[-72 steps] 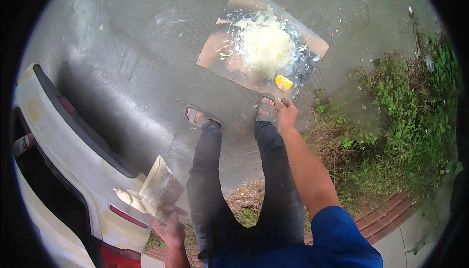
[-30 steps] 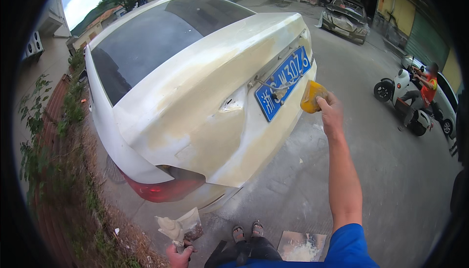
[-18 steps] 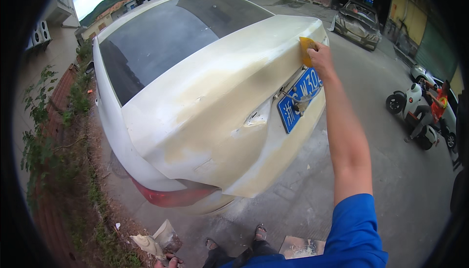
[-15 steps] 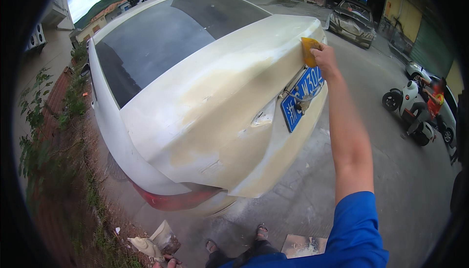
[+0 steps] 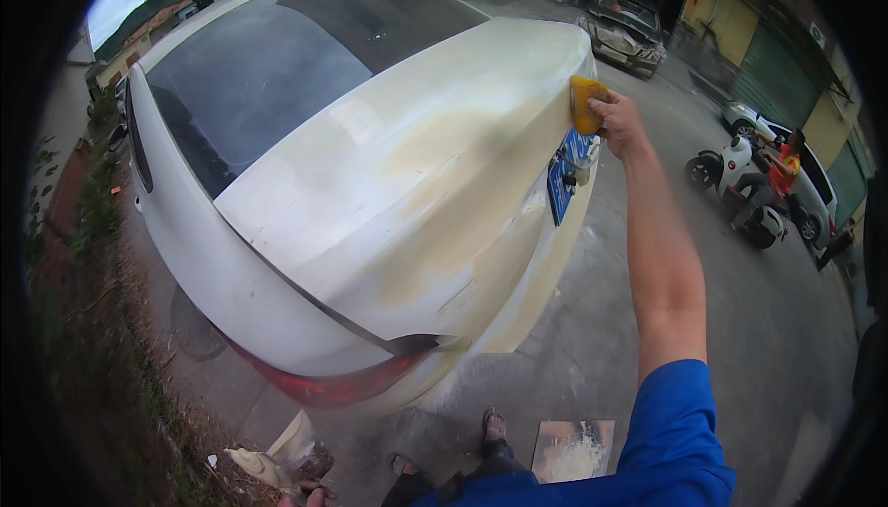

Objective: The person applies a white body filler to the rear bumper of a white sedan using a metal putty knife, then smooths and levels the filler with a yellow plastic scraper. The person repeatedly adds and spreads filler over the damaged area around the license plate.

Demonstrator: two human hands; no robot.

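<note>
Right hand (image 5: 623,125): pinching yellow scraper (image 5: 585,105), nearer trunk lid (image 5: 435,174)
Trunk lid: left of scraper, running near-left to far-right
Left hand (image 5: 313,498): seemingly gripping putty board (image 5: 296,442)

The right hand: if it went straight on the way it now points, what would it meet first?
Probably the pale trunk lid, with the yellow scraper in the right hand leading; whether scraper and lid touch now is unclear.

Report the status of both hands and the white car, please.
Right hand gripping flat yellow scraper at beige-patched trunk lid, contact unclear. Left hand holding flat, cream-smeared board. Blue rectangular plate just below scraper; no obstruction visible.
</note>
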